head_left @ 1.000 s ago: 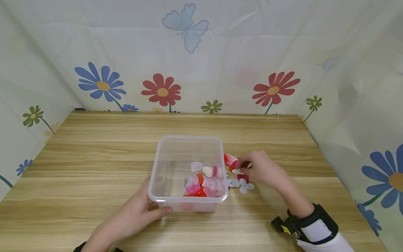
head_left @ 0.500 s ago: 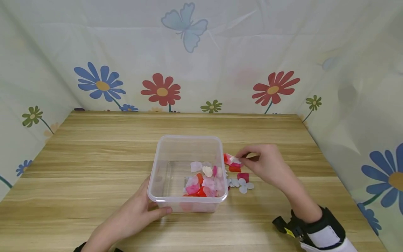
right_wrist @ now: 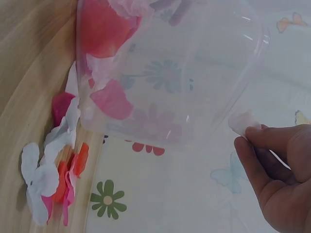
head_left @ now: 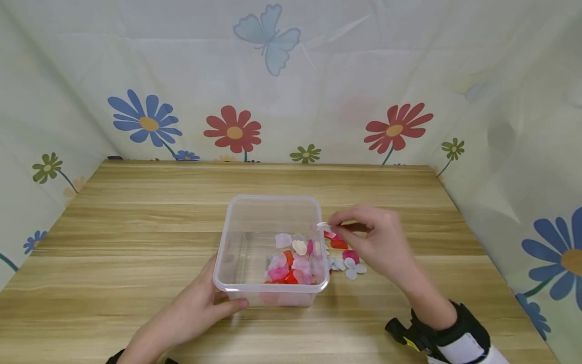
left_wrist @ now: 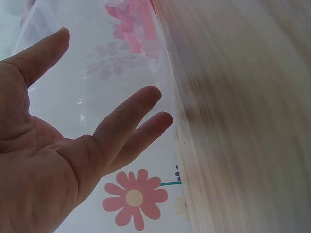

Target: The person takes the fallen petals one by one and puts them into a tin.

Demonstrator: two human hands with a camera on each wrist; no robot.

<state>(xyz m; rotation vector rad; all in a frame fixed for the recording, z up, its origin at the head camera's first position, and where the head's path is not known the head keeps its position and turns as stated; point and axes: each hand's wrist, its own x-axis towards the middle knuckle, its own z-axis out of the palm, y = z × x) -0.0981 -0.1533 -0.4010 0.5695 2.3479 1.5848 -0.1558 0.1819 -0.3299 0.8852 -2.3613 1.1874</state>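
A clear plastic box (head_left: 268, 289) with pink, red and white petals (head_left: 291, 268) in it stands on the table. My left hand (head_left: 195, 303) rests against its near left corner, thumb along the front wall; in the left wrist view the fingers are spread and fairly straight. Between thumb and forefinger my right hand (head_left: 375, 237) pinches a white petal (right_wrist: 243, 122), held up at the box's right rim. Below that hand, loose petals (head_left: 338, 244) in red and pink lie beside the box, along with white four-petalled blossoms (right_wrist: 41, 179).
The wood-grain table (head_left: 150, 217) carries the box near its middle. A flower-printed cloth (head_left: 313, 76) hangs behind the table and along both sides. A black strap with a small camera (head_left: 423, 331) sits on the right wrist.
My right hand has lifted a white petal from the loose pile and moved it up and left to the box's right rim. The left hand and the box have stayed put.
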